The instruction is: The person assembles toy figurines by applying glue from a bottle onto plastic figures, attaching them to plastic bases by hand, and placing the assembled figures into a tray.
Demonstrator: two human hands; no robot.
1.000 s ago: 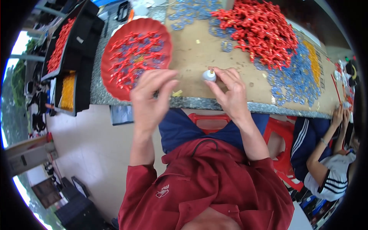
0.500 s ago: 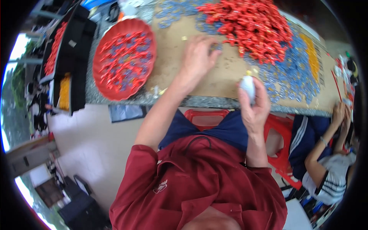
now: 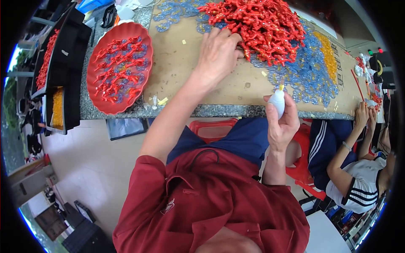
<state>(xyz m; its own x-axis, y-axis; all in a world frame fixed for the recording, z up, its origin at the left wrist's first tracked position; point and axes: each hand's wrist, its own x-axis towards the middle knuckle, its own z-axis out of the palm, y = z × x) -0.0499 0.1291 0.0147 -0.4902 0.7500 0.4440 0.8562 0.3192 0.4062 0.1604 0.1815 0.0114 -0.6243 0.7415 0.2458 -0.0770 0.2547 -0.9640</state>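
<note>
My right hand (image 3: 283, 120) is wrapped round a small white squeeze bottle (image 3: 278, 102), its yellow tip pointing up and away from me, just over the table's near edge. At the left edge of a big heap of shiny red plastic pieces (image 3: 270, 27) is my left hand (image 3: 219, 50), fingers curled and thumb drawn in against the pieces. What lies between its fingertips is hidden. Clear bluish plastic pieces (image 3: 314, 84) spread under and to the right of the heap. A red scalloped tray (image 3: 91, 69) at the left holds rows of red and clear pieces.
Brown board (image 3: 177, 71) covers the stone-topped table (image 3: 223, 111). Yellow pieces (image 3: 325, 52) line the right side. Black bins (image 3: 67, 55) with red and yellow pieces stand far left. A co-worker's hands (image 3: 365, 114) are at the right end. A red stool (image 3: 299, 152) stands below.
My left hand has moved away from me to the red heap's edge; a small clear piece seen by its fingers before is now out of sight. The bottle stays in my right hand. The view has shifted.
</note>
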